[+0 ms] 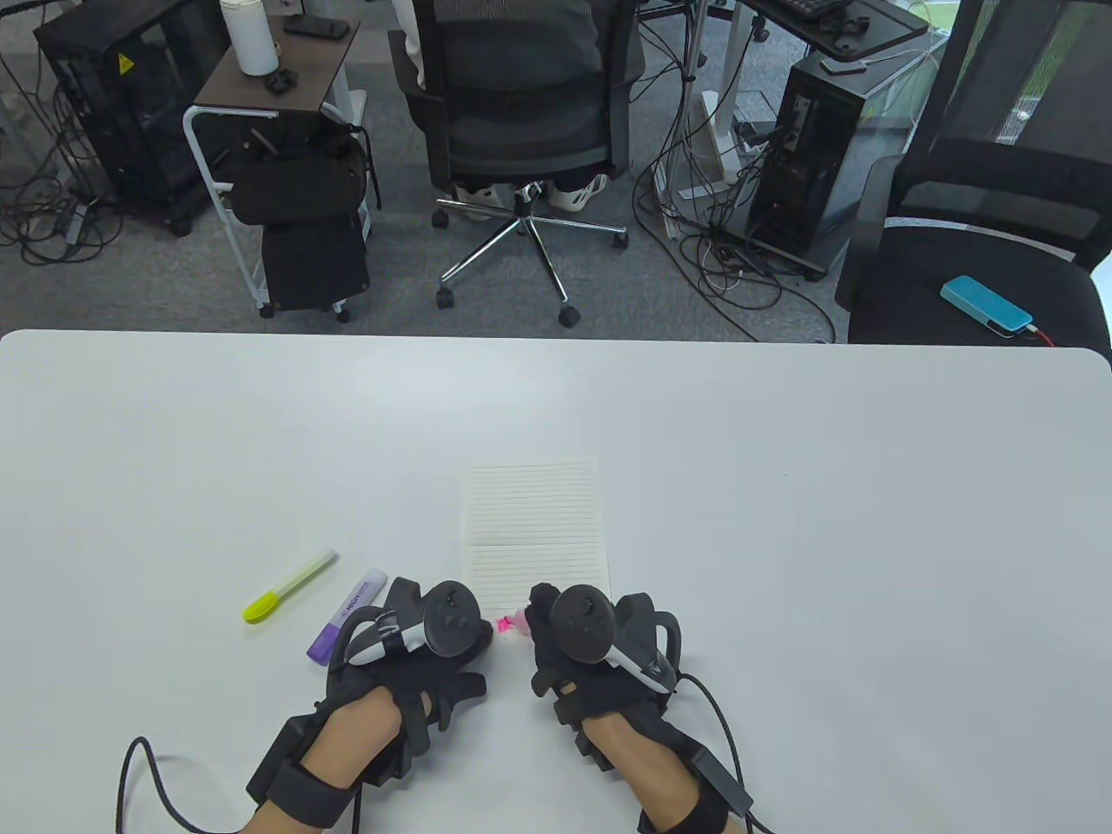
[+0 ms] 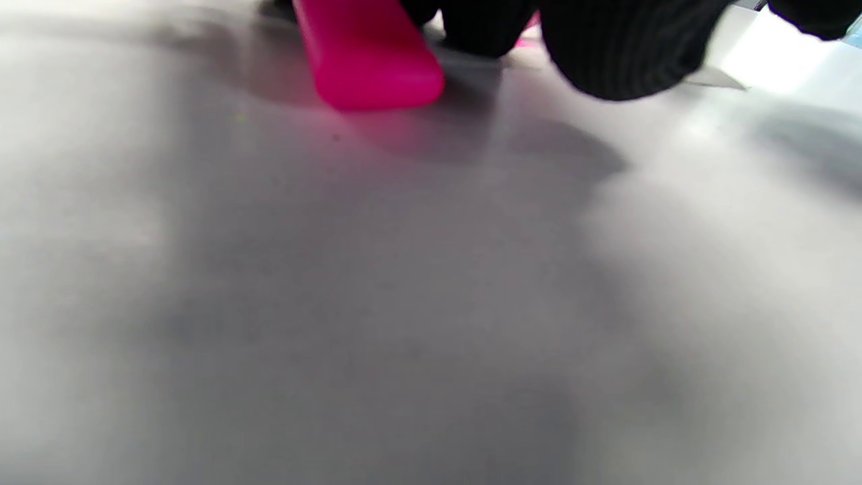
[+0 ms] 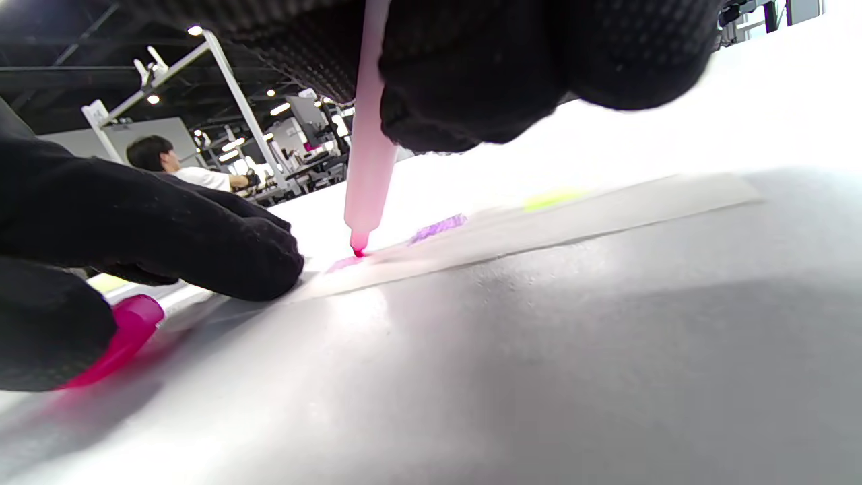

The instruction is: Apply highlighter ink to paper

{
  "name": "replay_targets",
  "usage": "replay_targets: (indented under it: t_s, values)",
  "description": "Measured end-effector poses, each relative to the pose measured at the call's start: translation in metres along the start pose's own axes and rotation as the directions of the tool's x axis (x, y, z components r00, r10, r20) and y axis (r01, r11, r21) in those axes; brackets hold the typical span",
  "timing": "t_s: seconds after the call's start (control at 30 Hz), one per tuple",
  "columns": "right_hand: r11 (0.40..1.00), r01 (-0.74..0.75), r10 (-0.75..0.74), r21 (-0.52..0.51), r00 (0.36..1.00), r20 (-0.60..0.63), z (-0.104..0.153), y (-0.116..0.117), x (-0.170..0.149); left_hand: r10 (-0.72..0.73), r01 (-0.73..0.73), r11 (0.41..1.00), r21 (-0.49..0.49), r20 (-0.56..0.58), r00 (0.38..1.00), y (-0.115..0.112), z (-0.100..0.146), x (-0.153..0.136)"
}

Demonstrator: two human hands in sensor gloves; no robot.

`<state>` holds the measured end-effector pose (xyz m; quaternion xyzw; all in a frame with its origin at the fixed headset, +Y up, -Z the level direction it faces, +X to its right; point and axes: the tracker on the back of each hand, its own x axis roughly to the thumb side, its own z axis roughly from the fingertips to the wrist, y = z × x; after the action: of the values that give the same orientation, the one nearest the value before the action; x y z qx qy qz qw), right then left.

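Note:
A lined paper [image 1: 537,530] lies on the white table [image 1: 825,521], its near edge under my hands. My right hand [image 1: 578,621] grips an uncapped pink highlighter [image 3: 369,155] upright, with its tip [image 3: 358,250] touching the paper [image 3: 572,215] beside a pink mark [image 3: 343,264]. My left hand [image 1: 434,621] rests just left of it, fingers [image 3: 222,249] pressing at the paper's edge. It holds the pink cap [image 2: 367,57], which also shows in the right wrist view [image 3: 114,340].
A yellow highlighter [image 1: 289,586] and a purple highlighter [image 1: 347,615] lie on the table left of my left hand. Blurred purple [image 3: 438,229] and yellow [image 3: 552,199] patches show beyond the tip. Office chairs and computers stand behind the far edge.

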<state>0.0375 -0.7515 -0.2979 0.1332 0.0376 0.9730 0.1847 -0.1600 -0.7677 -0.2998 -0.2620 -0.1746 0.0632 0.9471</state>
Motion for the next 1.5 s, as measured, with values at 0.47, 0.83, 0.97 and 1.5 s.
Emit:
replay_targets:
  t_s: [0.47, 0.83, 0.97, 1.5]
  values:
    - [0.999, 0.051, -0.051, 0.016, 0.999, 0.0, 0.003, -0.007, -0.001, 0.007, -0.007, 1.0, 0.002, 0.012, 1.0, 0.0, 0.0, -0.002]
    - [0.895, 0.37, -0.35, -0.248, 0.929, 0.122, 0.033, -0.049, -0.028, 0.079, -0.098, 0.977, 0.188, 0.107, 0.991, 0.015, 0.012, -0.015]
    - [0.867, 0.422, -0.405, -0.265, 0.907, 0.119, 0.043, -0.059, -0.041, 0.11, -0.113, 0.946, 0.303, 0.027, 0.994, 0.033, 0.033, -0.031]
    - [0.88, 0.424, -0.413, -0.214, 0.905, 0.097, 0.042, -0.057, -0.044, -0.154, 0.226, 0.969, 0.104, -0.465, 0.872, 0.004, 0.023, 0.0]
